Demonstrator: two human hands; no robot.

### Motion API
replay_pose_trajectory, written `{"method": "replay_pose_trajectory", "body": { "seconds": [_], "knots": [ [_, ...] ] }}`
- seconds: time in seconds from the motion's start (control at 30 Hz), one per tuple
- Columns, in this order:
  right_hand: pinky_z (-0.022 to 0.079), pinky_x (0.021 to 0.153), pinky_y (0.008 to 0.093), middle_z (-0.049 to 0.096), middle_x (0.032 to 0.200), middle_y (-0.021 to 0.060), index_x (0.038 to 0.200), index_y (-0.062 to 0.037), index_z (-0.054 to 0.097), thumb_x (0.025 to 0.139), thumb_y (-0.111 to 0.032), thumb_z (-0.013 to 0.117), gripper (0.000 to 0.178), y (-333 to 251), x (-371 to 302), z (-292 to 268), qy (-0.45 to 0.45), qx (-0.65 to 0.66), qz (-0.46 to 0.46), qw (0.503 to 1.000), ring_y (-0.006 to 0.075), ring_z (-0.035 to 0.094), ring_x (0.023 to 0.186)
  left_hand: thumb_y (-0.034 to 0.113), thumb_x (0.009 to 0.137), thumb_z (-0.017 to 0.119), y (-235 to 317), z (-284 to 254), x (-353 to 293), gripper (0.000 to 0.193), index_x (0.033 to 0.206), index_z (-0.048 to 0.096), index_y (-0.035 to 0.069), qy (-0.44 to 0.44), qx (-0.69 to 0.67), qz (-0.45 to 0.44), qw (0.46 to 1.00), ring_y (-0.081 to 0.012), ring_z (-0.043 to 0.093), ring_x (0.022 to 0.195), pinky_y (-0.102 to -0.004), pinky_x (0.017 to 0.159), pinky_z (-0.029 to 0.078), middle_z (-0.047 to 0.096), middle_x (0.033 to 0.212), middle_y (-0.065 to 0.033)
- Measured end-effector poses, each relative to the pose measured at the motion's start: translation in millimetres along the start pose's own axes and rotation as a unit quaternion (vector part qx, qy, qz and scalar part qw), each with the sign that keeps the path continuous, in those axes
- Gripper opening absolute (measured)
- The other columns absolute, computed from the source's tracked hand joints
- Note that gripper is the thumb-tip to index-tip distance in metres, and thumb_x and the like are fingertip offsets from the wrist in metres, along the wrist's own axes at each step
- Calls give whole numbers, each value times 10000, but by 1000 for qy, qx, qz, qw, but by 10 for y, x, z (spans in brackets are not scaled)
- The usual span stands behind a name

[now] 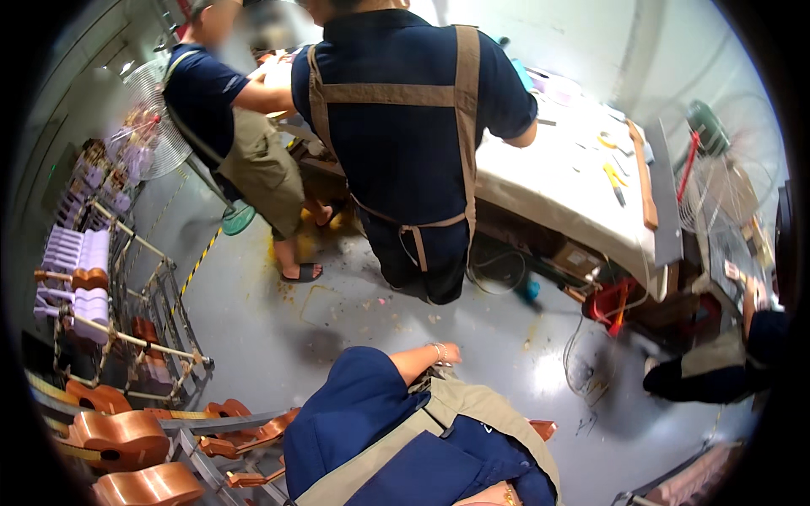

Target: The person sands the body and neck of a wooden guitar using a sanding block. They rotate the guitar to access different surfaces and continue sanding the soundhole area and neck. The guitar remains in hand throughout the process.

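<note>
My left hand (450, 353), with a bracelet at the wrist, is low in front of my body, next to the tan apron (487, 402). It looks small and compact; its fingers do not show clearly, and I see no object in it. Of my right arm only a bit of bare skin with a gold-coloured bracelet (510, 494) shows at the lower edge; the right hand itself is out of sight. An orange-brown wooden piece (544, 429) sticks out past the right side of my apron, the rest of it hidden.
Reddish-brown ukulele bodies (122, 438) fill a rack at lower left; lilac holders (78, 249) stand behind. Two people in aprons (392, 126) work at a white-covered table (540, 173) bearing a wooden neck (643, 181) and pliers (613, 174). Fans flank the room; another person (713, 367) is at right.
</note>
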State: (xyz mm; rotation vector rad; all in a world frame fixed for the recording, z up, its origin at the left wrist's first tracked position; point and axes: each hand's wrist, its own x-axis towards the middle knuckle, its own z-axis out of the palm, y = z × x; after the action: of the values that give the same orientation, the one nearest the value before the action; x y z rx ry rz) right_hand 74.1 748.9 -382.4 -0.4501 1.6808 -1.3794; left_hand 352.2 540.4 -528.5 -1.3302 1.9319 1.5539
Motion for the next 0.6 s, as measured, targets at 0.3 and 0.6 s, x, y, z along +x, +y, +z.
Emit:
{"method": "replay_pose_trajectory", "body": {
  "seconds": [0.3, 0.6],
  "knots": [
    [461, 729, 279, 594, 968, 45, 990, -18, 500, 702, 18, 732, 372, -1500, 627, 708, -279, -194, -155, 927, 147, 578, 876, 260, 726, 691, 1919, -787, -771, 790, 1391, 292, 110, 117, 50, 384, 915, -333, 286, 1311, -438, 1069, 259, 339, 1399, -154],
    [439, 916, 352, 564, 1165, 95, 1196, -12, 464, 792, -90, 690, 470, -2621, 1250, 1659, -400, 52, -183, 897, 190, 540, 1076, 283, 762, 711, 2174, -1190, -476, 313, 970, 598, 78, 390, -86, 339, 852, -182, 585, 696, -327, 619, 455, 615, 767, -49]
  ]
}}
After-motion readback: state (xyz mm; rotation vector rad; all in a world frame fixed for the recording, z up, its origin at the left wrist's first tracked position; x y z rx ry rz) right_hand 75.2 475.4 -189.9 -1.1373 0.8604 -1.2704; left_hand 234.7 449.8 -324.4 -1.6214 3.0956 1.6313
